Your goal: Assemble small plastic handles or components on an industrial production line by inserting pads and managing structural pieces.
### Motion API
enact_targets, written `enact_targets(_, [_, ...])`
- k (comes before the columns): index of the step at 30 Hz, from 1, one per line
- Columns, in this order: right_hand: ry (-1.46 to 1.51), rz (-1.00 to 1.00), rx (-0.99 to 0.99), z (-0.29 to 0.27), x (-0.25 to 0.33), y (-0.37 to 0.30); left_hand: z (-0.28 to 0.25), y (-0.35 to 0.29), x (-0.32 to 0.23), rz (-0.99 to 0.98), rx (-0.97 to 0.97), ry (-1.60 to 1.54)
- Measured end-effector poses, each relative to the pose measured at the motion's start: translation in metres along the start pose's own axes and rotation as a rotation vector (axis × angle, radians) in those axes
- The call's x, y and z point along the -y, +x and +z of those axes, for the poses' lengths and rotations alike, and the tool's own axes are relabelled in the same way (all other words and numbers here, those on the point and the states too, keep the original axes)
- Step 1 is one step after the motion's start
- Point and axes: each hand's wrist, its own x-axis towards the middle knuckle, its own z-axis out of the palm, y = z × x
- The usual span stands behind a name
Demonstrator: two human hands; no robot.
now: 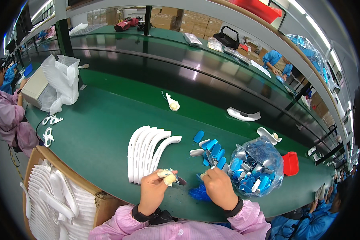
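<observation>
My left hand (153, 193) is closed near the front edge of the green table, cream coverings on its fingertips. A shiny dark oval metal plate (181, 181) juts from its fingers. To the right, my right hand (220, 189) pinches a small bit of blue film (199, 175); its fingertips are partly hidden. Crumpled blue film (200, 193) lies beside that hand. Beyond it are loose blue-covered and silver oval plates (210, 152). A clear plastic bag (258, 166) holds many more. Several curved white plastic parts (148, 154) lie side by side beyond my left hand.
At lower left a cardboard box (64, 156) is packed with white curved parts. A red bin (291, 163) stands right of the bag. Farther back lie a white curved piece (244, 115) and a tape roll on a white holder (173, 105). Co-workers sit at both sides.
</observation>
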Motion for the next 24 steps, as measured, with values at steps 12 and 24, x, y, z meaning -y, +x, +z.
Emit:
enact_targets(12, [0.249, 0.061, 0.273, -0.018, -0.024, -0.013, -0.005, 0.006, -0.007, -0.178, 0.027, -0.017])
enact_targets(24, [1.581, 0.51, -0.007, -0.009, -0.008, 0.021, -0.003, 0.003, -0.007, 0.151, 0.173, 0.528])
